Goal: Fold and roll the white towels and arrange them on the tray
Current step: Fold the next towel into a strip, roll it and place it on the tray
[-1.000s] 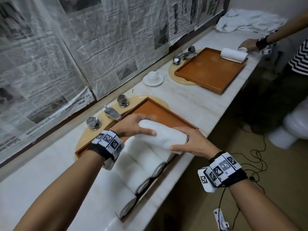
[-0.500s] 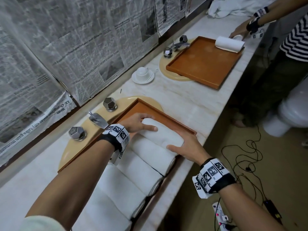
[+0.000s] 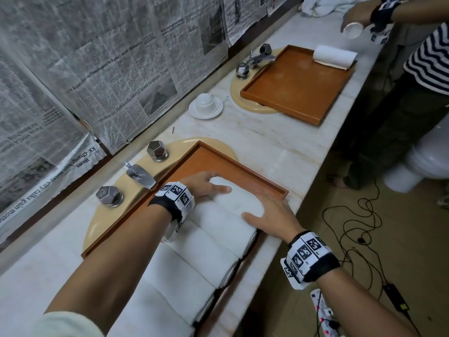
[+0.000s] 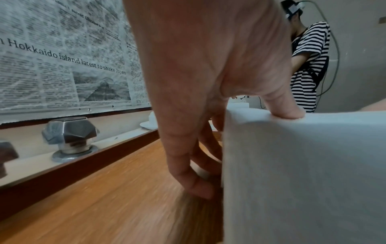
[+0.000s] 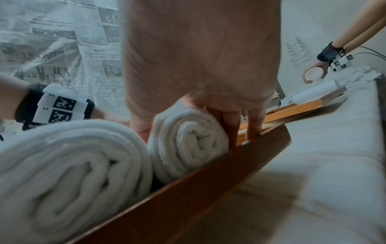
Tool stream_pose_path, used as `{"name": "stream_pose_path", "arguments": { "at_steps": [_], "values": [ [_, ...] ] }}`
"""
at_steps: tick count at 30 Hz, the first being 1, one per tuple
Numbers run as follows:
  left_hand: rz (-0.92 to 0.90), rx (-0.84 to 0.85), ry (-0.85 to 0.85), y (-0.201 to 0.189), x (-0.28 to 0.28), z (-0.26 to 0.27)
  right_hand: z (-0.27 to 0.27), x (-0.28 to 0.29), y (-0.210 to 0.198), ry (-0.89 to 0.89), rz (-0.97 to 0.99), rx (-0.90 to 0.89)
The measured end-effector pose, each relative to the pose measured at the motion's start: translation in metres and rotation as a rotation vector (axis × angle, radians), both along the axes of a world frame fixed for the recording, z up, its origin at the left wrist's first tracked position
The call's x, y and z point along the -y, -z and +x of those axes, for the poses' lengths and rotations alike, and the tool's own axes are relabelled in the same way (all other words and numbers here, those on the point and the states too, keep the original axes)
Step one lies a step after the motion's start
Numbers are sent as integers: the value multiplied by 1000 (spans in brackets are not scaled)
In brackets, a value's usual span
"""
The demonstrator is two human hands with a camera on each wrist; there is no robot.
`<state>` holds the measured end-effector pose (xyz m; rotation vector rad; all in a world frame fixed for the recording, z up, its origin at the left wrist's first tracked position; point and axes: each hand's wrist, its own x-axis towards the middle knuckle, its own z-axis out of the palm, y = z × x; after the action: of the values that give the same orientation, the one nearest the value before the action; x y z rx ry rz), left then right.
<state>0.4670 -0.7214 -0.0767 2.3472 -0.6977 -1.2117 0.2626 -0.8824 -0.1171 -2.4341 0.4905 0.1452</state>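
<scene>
A brown wooden tray (image 3: 220, 155) lies over the near sink and holds several rolled white towels (image 3: 201, 249) side by side. The farthest roll (image 3: 237, 203) lies on the tray floor against its neighbour. My left hand (image 3: 218, 184) grips that roll's far end, thumb on top and fingers (image 4: 198, 186) down its end face touching the tray (image 4: 104, 189). My right hand (image 3: 262, 210) grips the near end, palm over the roll (image 5: 188, 145), fingers (image 5: 253, 125) between it and the tray's side wall (image 5: 208, 180).
A second tray (image 3: 291, 93) with one rolled towel (image 3: 334, 57) sits farther right. A person in a striped shirt (image 3: 427, 62) holds another roll (image 3: 352, 30). A cup on a saucer (image 3: 205, 105), taps (image 3: 156, 150) and a towel pile (image 3: 315, 6) sit on the counter; cables (image 3: 352, 227) cover the floor.
Both my hands have lowered the roll from above the other rolls onto the tray floor beside them. The other person has lifted a rolled towel off the far counter.
</scene>
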Motion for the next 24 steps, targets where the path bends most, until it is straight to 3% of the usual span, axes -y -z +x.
{"name": "stream_pose_path", "arguments": {
  "at_steps": [4,10,13,19,24],
  "values": [
    [-30,11,-14,-1,-8,-5,-5,2,-3,-4,-93,-5],
    [-7,37,-83,2,-38,-12,-12,5,6,51,211,25],
    [-1,37,-117,2,-53,-18,-15,4,3,60,270,57],
    [30,-12,-206,-2,-67,-35,-19,2,-2,88,239,60],
    [113,45,-203,-7,-67,-42,-18,3,-10,67,215,57]
  ]
}}
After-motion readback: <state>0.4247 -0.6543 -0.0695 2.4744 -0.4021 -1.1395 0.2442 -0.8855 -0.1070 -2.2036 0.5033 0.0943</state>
